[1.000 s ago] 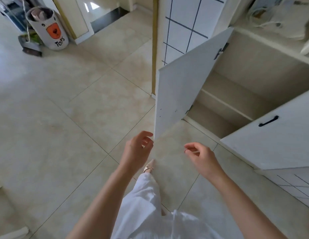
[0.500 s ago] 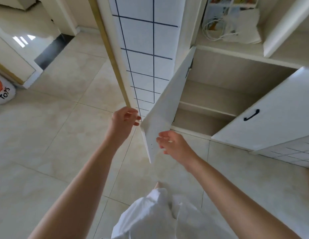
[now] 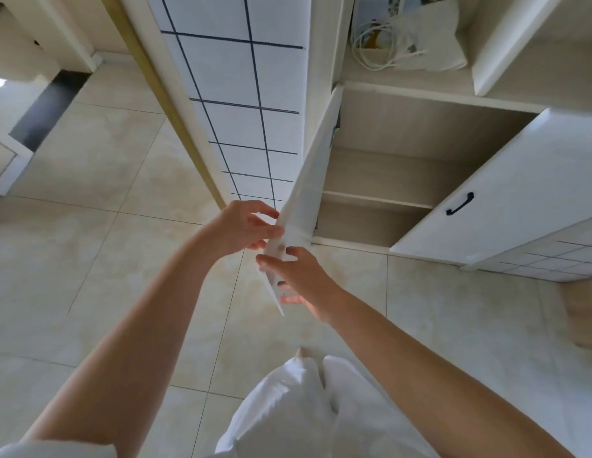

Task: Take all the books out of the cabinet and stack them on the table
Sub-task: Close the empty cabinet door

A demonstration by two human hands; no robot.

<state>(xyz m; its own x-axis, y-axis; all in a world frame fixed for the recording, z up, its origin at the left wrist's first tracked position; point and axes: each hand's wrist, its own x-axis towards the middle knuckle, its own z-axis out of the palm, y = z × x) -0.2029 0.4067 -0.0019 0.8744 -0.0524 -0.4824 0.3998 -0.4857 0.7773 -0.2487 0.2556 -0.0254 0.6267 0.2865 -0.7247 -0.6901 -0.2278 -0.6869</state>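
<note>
Seen from a camera on the person's head, looking down: nearest the viewer are white trousers (image 3: 307, 408) and the tip of one foot on a pale tiled floor (image 3: 89, 259). Two bare forearms reach forward from the bottom corners and meet at the free edge of a white cabinet door (image 3: 304, 196), which stands swung out and is seen almost edge-on. The left hand (image 3: 241, 231) is on the door's outer side, its fingers curled round the edge and touching the panel. The right hand (image 3: 302, 279) is on the inner side, lower down, with thumb and fingers closed loosely on the same edge; its fingertips are blurred. Behind the door the cabinet (image 3: 403, 166) is open, showing a pale wood interior with one shelf board (image 3: 377, 200) across it. Both the space above the board and the space below it show only bare wood, and no books can be seen anywhere. To the right a second white door (image 3: 506, 190), with a small black handle (image 3: 459, 203), also stands open. To the left of the cabinet rises a white panel (image 3: 241, 104) crossed by thin dark grid lines. Farthest away, on top of the cabinet, lie a coiled white cable (image 3: 377, 49) and folded white cloth (image 3: 433, 44).
</note>
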